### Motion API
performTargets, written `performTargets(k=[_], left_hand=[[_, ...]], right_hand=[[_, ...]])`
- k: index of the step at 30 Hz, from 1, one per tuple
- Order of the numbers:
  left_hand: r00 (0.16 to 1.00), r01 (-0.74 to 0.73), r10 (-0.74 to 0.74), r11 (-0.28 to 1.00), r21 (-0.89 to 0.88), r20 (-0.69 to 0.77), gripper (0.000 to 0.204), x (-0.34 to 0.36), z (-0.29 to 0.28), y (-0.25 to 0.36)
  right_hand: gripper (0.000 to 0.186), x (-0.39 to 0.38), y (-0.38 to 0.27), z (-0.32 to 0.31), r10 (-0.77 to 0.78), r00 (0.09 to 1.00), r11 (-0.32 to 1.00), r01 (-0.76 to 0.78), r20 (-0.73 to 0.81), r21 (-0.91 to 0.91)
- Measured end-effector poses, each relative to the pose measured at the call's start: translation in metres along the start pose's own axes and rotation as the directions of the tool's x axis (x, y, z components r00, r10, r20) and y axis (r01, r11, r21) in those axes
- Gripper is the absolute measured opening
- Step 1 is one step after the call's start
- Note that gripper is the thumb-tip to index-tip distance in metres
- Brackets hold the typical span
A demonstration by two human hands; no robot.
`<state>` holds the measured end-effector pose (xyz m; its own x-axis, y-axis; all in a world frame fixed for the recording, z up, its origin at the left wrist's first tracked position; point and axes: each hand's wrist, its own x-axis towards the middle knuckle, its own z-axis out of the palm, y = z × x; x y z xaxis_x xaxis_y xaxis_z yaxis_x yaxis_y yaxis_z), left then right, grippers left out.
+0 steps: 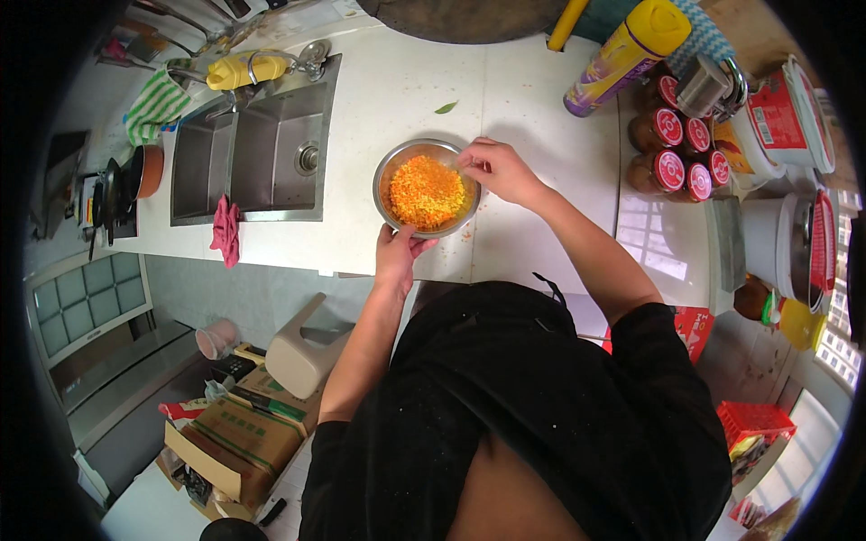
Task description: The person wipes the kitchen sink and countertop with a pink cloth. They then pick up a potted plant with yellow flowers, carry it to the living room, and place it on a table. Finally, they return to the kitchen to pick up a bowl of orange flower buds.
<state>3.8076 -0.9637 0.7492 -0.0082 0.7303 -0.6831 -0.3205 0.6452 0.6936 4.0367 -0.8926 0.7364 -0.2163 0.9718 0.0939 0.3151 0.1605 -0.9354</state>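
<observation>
A round metal bowl (404,152) stands on the white counter (370,108), with finely chopped orange and yellow food (424,191) inside. My left hand (397,257) grips its near rim, thumb on top and fingers curled beneath the edge. At the bowl's right rim is my right hand (501,171), its fingers pinched together just over the edge. Whatever is between those fingertips is too small to make out. A single green leaf (446,107) lies on the counter beyond the bowl.
To the left is a double sink (275,153) with a pink cloth (225,232) over its front edge. Several red-lidded jars (667,169) and a yellow-purple spray can (627,59) stand at the right. A dark round board (469,18) is at the back.
</observation>
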Motion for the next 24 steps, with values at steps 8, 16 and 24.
performTargets(k=[8,16,24], left_hand=[[1.0,-0.009,0.009,1.0,0.001,-0.022,0.039,-0.002,-0.001,0.002],[0.999,-0.006,0.006,1.0,0.004,-0.031,0.039,-0.002,-0.003,0.002],[1.0,-0.011,0.011,1.0,-0.011,-0.015,0.039,-0.002,0.003,0.007]], right_hand=[[0.004,-0.015,0.052,-0.001,0.086,0.994,0.894,-0.109,-0.073,-0.434],[0.002,-0.011,0.05,0.005,0.086,0.992,0.894,-0.12,-0.098,-0.432],[0.01,0.022,-0.003,0.0,-0.012,1.0,0.995,0.013,0.006,-0.1]])
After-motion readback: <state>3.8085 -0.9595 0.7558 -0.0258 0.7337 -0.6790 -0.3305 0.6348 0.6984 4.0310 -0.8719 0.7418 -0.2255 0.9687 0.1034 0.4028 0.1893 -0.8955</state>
